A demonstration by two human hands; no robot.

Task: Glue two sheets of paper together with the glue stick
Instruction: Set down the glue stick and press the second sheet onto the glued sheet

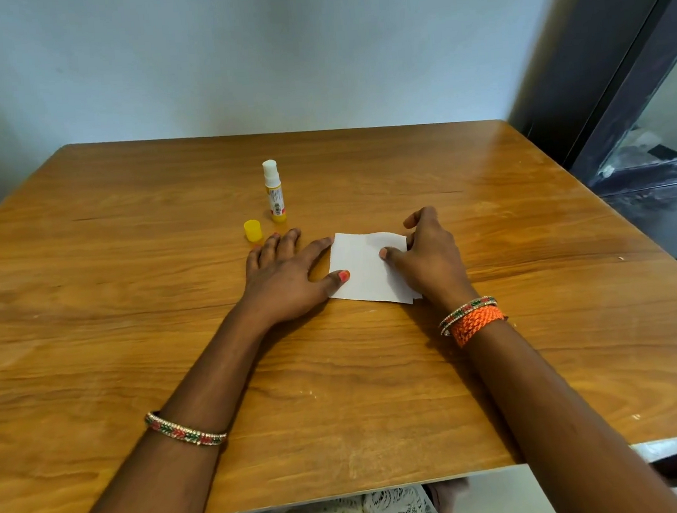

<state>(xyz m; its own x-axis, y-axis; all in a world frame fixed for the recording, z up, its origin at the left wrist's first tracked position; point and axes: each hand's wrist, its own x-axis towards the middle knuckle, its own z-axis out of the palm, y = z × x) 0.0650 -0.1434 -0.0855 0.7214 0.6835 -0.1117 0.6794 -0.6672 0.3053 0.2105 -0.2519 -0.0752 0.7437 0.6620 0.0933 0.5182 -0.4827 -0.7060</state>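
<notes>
A small white paper (pixel 363 268) lies on the wooden table, with the corner of a second sheet peeking out under its lower right edge. My left hand (pixel 286 276) lies flat with straight fingers, its thumb and forefinger touching the paper's left edge. My right hand (pixel 429 256) presses the paper's right side with its thumb on top; its fingers curve over the far right edge. The glue stick (pixel 274 192) stands upright and uncapped behind my left hand. Its yellow cap (pixel 253 230) sits beside it, close to my left fingertips.
The wooden table (pixel 131 291) reaches to a pale wall at the back. A dark frame and glass pane (pixel 641 135) stand at the right. The table's near edge runs just above my lap.
</notes>
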